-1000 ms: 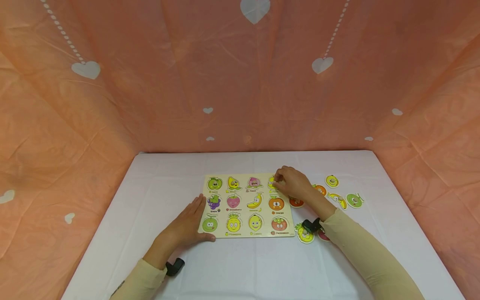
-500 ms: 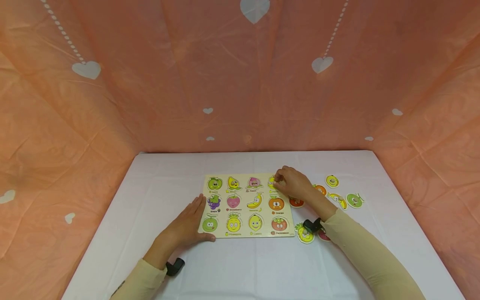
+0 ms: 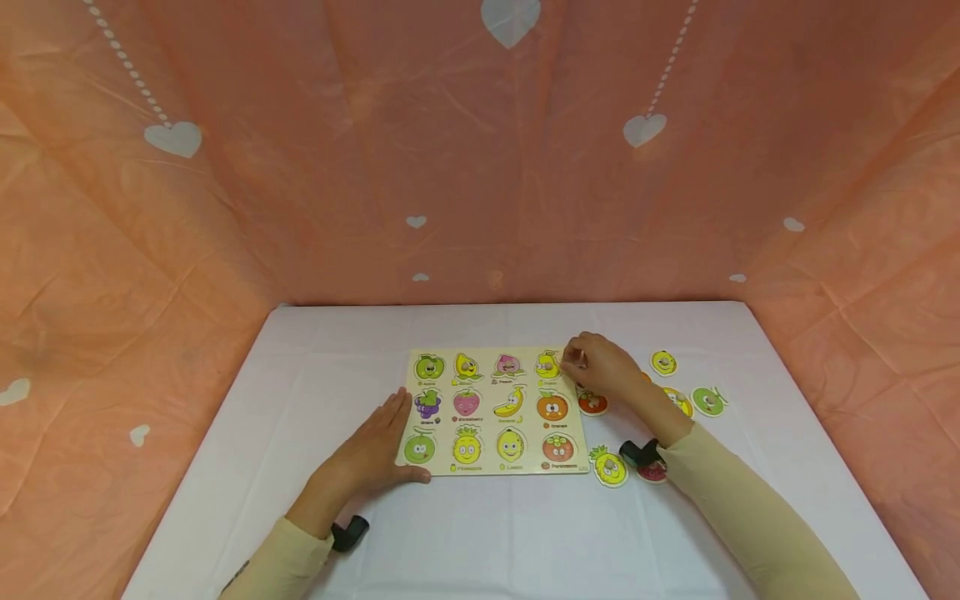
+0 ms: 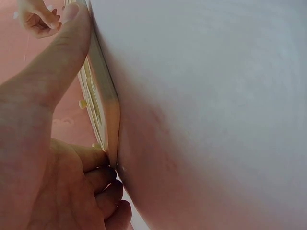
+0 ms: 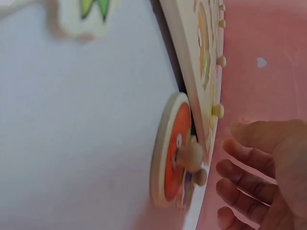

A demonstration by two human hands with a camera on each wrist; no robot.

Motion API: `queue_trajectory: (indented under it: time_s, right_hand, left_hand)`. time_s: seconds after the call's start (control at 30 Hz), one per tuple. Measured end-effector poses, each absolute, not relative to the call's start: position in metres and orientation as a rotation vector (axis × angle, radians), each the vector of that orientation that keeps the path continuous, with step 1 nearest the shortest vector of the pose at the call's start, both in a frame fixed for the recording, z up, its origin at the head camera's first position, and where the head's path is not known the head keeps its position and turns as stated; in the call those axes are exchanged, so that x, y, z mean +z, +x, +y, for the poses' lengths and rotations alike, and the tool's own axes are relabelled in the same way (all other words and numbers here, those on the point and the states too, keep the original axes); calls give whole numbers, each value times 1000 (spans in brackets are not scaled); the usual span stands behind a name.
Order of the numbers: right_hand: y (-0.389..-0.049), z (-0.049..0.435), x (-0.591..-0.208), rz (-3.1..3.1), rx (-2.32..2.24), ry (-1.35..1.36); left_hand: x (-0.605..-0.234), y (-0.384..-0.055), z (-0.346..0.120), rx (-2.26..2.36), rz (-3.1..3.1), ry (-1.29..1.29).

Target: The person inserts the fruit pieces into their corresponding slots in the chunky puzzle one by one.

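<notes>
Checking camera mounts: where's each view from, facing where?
Head: head-worn, forward-down onto puzzle board; left grip, right grip, sleeves show.
Left wrist: wrist-worn, along board edge; left grip close, right grip beyond.
Right wrist: wrist-worn, toward board edge and reddish piece; right grip shows.
Head and right wrist share that piece.

One puzzle board (image 3: pixel 488 433) is seen | twelve fruit pictures (image 3: pixel 552 407) are counted on it | at least seven loose fruit pieces (image 3: pixel 611 472) are found, some partly covered | one left hand (image 3: pixel 378 446) and one right hand (image 3: pixel 609 367) are shown | two black wrist devices (image 3: pixel 349 534) are worn | at least nine pale hearts (image 3: pixel 510 21) are counted
</notes>
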State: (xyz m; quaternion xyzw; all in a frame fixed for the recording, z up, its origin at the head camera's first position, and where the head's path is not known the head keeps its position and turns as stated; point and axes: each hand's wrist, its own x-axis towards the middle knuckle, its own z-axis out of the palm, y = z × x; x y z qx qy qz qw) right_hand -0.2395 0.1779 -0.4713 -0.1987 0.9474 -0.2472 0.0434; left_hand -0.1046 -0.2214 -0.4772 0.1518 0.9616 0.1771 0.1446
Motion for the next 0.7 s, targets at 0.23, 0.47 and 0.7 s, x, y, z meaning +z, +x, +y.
queue_trajectory:
  time_s: [0.23, 0.47, 0.7]
  right_hand:
    - [-236, 190, -466, 2899, -798, -502]
    - [-235, 203, -465, 2913, -816, -495]
    - [-234, 212, -467, 2904, -832, -519]
  left_hand:
    - [-476, -104, -220, 510, 2763, 408]
    - [-475, -103, -220, 518, 2768, 429]
    - [-476, -105, -221, 505, 2768, 430]
